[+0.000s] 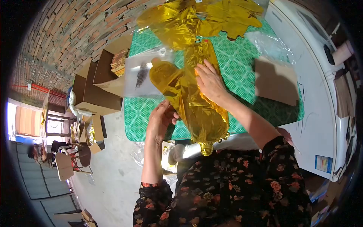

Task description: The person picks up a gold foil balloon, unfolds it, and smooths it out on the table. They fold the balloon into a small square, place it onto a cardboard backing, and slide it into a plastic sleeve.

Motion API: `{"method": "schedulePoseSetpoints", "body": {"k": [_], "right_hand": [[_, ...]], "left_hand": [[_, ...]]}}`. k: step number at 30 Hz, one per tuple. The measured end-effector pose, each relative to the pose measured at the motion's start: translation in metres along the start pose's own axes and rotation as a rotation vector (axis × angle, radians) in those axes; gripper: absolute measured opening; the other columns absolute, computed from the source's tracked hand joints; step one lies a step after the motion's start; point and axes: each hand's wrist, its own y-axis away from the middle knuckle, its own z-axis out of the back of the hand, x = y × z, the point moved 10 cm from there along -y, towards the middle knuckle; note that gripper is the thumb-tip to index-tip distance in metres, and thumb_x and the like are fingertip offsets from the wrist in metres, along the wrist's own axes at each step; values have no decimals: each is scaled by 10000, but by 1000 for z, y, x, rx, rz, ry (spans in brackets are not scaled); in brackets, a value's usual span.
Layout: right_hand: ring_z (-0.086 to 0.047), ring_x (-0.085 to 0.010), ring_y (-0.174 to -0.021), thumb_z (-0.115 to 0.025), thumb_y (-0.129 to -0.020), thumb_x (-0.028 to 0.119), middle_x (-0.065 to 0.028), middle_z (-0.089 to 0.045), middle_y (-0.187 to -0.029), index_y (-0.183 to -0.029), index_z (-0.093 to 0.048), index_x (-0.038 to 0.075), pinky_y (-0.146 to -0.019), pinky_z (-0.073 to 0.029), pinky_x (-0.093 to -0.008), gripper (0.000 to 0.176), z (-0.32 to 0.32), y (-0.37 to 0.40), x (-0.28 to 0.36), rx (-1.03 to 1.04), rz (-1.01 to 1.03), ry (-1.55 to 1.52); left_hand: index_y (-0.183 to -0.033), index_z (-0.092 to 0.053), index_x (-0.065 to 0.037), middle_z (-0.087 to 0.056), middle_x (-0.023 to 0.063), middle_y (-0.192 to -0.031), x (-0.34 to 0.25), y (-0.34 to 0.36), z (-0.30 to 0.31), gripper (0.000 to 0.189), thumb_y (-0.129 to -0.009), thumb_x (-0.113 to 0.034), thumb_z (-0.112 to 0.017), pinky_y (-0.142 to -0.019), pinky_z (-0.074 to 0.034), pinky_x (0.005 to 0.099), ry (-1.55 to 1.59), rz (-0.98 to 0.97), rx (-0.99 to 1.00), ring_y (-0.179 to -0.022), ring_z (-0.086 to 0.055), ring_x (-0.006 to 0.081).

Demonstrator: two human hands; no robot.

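A gold foil balloon (204,113), flat and creased, lies on the green checked tablecloth (238,56) and hangs over its near edge. On the upper part of the foil rests my right hand (211,84), palm down with fingers stretched out. My left hand (160,119) is at the left edge of the foil, its fingers curved and apart, with the fingertips near or touching that edge; whether they pinch it is hard to see. More gold foil balloons (177,19) are spread at the far end of the table.
Clear plastic bags (132,81) lie on the table's left side, a cardboard piece (276,81) on its right. Open cardboard boxes (100,90) stand at the left. A white appliance (317,94) borders the right side. A person (38,153) is far off at the left.
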Motion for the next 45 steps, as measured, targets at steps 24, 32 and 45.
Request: {"method": "schedulePoseSetpoints", "body": {"k": [24, 32, 45], "right_hand": [[-323, -371, -1484, -530, -977, 124, -185, -522, -1458, -1340, -576, -72, -1235, -269, -492, 415, 1, 1, 1, 5, 13, 12], [-288, -385, -1506, -567, -882, 30, -235, -494, -1470, -1334, -552, -130, -1253, -253, -469, 479, -4, 0, -2, 61, -5, 29], [-261, -373, -1524, -586, -844, -25, -206, -447, -1531, -1403, -517, -93, -1271, -233, -444, 567, -9, 1, -4, 72, -27, 55]], "left_hand": [[-1548, -391, -38, -506, 113, -1519, -46, -75, -86, 708, -1051, -538, -454, -1170, -371, 419, 287, -408, 182, -1389, -489, 261], [-1644, -163, -43, -246, 129, -1686, -42, -82, -119, 841, -1050, -564, -450, -1266, -177, 396, 287, -363, 403, -1551, -239, 268], [-1514, -421, 28, -393, 219, -1596, -68, -68, -77, 550, -980, -73, -500, -1248, -261, 454, -1133, -825, 64, -1508, -338, 362]]}}
